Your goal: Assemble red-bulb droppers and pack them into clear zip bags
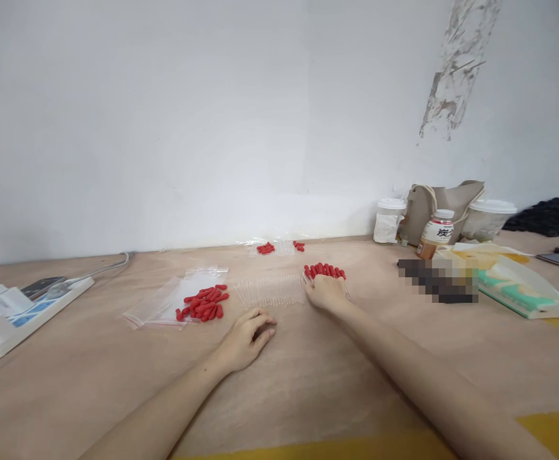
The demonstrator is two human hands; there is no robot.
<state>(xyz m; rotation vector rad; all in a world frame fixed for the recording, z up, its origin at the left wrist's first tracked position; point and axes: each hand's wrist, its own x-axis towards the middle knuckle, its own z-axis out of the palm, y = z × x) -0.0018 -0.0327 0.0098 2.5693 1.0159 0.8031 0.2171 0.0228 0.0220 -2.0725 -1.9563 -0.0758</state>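
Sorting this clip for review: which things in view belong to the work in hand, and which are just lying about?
Likely part of the job: piled red bulbs; row of clear tubes; red-tipped pieces at the right hand; clear bags by the bulbs.

Likely just lying about: power strip; labelled bottle; beige bag; green packet.

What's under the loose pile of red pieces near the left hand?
The red pieces lie at least partly on clear plastic bags, which show behind and left of them. What they cover can't be seen.
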